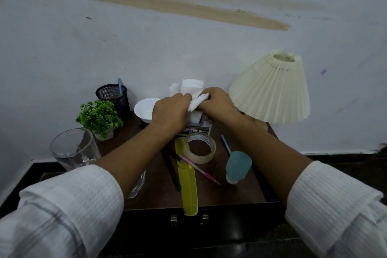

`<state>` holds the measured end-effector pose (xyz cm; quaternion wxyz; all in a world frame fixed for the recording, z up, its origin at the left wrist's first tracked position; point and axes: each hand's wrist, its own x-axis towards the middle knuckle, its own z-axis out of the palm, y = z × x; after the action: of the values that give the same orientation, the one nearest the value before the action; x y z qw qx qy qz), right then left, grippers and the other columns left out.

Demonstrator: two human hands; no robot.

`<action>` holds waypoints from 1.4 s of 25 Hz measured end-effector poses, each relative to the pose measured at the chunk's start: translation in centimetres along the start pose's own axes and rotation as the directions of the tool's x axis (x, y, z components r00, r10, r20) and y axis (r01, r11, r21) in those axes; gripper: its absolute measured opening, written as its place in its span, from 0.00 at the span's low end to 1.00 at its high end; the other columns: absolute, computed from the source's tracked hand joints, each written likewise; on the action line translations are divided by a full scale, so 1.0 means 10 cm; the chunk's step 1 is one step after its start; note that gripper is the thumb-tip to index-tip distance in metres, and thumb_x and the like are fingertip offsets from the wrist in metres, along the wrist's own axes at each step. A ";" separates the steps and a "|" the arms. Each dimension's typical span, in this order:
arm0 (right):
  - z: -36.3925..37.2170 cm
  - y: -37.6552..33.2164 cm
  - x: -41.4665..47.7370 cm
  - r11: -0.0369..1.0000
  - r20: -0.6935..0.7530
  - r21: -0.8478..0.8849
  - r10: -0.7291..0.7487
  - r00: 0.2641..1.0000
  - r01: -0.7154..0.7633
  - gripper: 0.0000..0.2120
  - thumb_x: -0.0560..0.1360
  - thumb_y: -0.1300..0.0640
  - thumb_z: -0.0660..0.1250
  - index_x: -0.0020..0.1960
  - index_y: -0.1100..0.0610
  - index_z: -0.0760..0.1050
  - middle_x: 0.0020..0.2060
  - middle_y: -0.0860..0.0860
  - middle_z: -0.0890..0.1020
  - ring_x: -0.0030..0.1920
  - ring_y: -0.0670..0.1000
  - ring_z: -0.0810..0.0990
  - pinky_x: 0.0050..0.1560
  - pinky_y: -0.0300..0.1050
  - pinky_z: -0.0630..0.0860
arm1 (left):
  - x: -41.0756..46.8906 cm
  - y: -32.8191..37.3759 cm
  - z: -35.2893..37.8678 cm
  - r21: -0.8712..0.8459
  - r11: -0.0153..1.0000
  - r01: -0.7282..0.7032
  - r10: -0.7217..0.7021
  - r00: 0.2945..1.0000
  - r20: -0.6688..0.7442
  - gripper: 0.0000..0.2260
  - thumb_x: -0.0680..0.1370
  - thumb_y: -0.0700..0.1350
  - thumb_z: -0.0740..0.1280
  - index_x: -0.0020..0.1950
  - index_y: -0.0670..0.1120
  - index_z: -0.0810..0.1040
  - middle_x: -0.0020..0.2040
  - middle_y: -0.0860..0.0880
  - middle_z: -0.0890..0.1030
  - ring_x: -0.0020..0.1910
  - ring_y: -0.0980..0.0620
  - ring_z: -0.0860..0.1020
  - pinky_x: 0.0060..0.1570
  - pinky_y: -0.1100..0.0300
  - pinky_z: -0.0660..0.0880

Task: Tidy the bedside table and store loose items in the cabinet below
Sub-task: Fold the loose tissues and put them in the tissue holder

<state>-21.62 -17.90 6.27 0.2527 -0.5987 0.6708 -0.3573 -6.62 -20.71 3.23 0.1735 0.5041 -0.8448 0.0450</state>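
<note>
Two hands meet over the back of the desk [240,190], both closed on one white tissue [198,101]: the left hand [170,111] pinches its left end, the right hand [217,103] is curled around the other end, above a small box [199,130] of more tissues that stands under the knuckles.

Nearest the wrists, a yellow comb [188,182] lies lengthwise below the left forearm with its end hanging past the front edge of the desk; a sleeve brushing it as the arms draw back could tip it to the floor. Under the left forearm stands a clear glass [73,148], with what looks like a second glass piece half hidden beneath the sleeve; either could be knocked by that elbow. Below the right wrist a pale blue bottle [237,166] lies on its side and could roll if nudged.

Between the forearms lie one roll of tape [200,148], one pink pen [199,168] and one black pen [171,172]; a blue pen [226,144] lies just right of the tape.

Beyond the left hand sit one white bowl [143,109], one small green plant [99,117] and one mesh pen cup [114,97]. Right of the right hand stands one pleated lamp [272,92]. The cabinet's front below the desk appears shut.
</note>
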 end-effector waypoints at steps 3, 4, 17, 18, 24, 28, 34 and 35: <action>-0.01 0.02 0.01 1.000 -0.009 -0.001 0.005 1.000 -0.005 0.04 0.71 0.64 0.67 0.39 0.57 0.76 0.26 0.53 0.78 0.24 0.52 0.79 0.28 0.44 0.77 | 0.04 -0.07 -0.07 -0.199 0.978 0.059 -0.045 0.996 0.075 0.15 0.72 0.42 0.70 0.57 0.51 0.77 0.48 0.50 0.80 0.48 0.45 0.78 0.39 0.55 0.67; -0.01 0.02 0.01 1.000 0.011 -0.023 -0.001 1.000 0.001 0.05 0.71 0.64 0.68 0.40 0.56 0.76 0.27 0.53 0.78 0.24 0.52 0.80 0.28 0.45 0.77 | 0.06 -0.12 -0.10 -0.300 0.949 0.092 -0.064 0.993 0.103 0.15 0.72 0.44 0.72 0.58 0.53 0.78 0.48 0.52 0.80 0.48 0.47 0.78 0.40 0.55 0.70; 0.02 0.00 0.00 0.998 -0.010 -0.054 -0.023 1.000 0.022 0.05 0.75 0.65 0.69 0.48 0.57 0.76 0.32 0.56 0.82 0.26 0.51 0.83 0.28 0.47 0.82 | 0.10 -0.28 -0.08 -0.488 0.862 0.136 -0.111 0.991 0.081 0.05 0.73 0.47 0.74 0.48 0.52 0.83 0.42 0.52 0.82 0.44 0.49 0.79 0.44 0.52 0.76; 0.01 0.01 -0.01 0.997 0.006 -0.072 -0.011 1.000 0.011 0.04 0.75 0.65 0.69 0.48 0.58 0.77 0.31 0.56 0.82 0.26 0.51 0.83 0.29 0.48 0.83 | 0.10 -0.28 -0.09 -0.503 0.854 0.130 -0.107 0.991 0.074 0.05 0.73 0.47 0.74 0.48 0.53 0.83 0.42 0.53 0.82 0.44 0.50 0.79 0.44 0.53 0.75; 0.02 0.02 0.00 0.997 -0.029 -0.080 -0.024 0.999 0.022 0.04 0.75 0.64 0.69 0.46 0.56 0.77 0.33 0.55 0.83 0.27 0.50 0.84 0.29 0.46 0.82 | 0.09 -0.25 -0.12 -0.493 0.859 0.137 -0.102 0.990 0.097 0.03 0.74 0.48 0.74 0.46 0.53 0.83 0.41 0.52 0.82 0.42 0.51 0.79 0.41 0.56 0.74; 0.01 0.02 -0.02 0.995 -0.026 -0.100 -0.031 0.999 0.028 0.05 0.75 0.64 0.70 0.47 0.55 0.77 0.35 0.54 0.83 0.27 0.51 0.84 0.28 0.45 0.82 | 0.08 -0.23 -0.11 -0.490 0.859 0.148 -0.118 0.989 0.093 0.04 0.74 0.47 0.74 0.46 0.55 0.82 0.42 0.53 0.82 0.44 0.51 0.80 0.44 0.54 0.76; 0.04 0.03 -0.04 0.989 -0.055 -0.140 -0.047 0.997 0.039 0.08 0.72 0.63 0.71 0.48 0.52 0.75 0.39 0.54 0.82 0.30 0.52 0.85 0.32 0.53 0.84 | 0.07 -0.21 -0.12 -0.498 0.857 0.131 -0.105 0.991 0.080 0.03 0.74 0.50 0.73 0.47 0.57 0.82 0.43 0.56 0.82 0.45 0.53 0.80 0.46 0.52 0.78; 0.04 0.02 -0.03 0.986 -0.044 -0.162 -0.054 0.998 0.046 0.10 0.71 0.62 0.72 0.48 0.52 0.75 0.39 0.53 0.82 0.31 0.53 0.85 0.33 0.54 0.84 | 0.06 -0.20 -0.12 -0.495 0.858 0.134 -0.119 0.991 0.063 0.02 0.75 0.50 0.72 0.47 0.56 0.82 0.43 0.55 0.82 0.45 0.52 0.80 0.47 0.51 0.78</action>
<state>-21.39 -17.63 5.78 0.1781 -0.6251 0.6881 -0.3225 -4.84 -21.93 4.32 0.2874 0.4973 -0.7954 -0.1934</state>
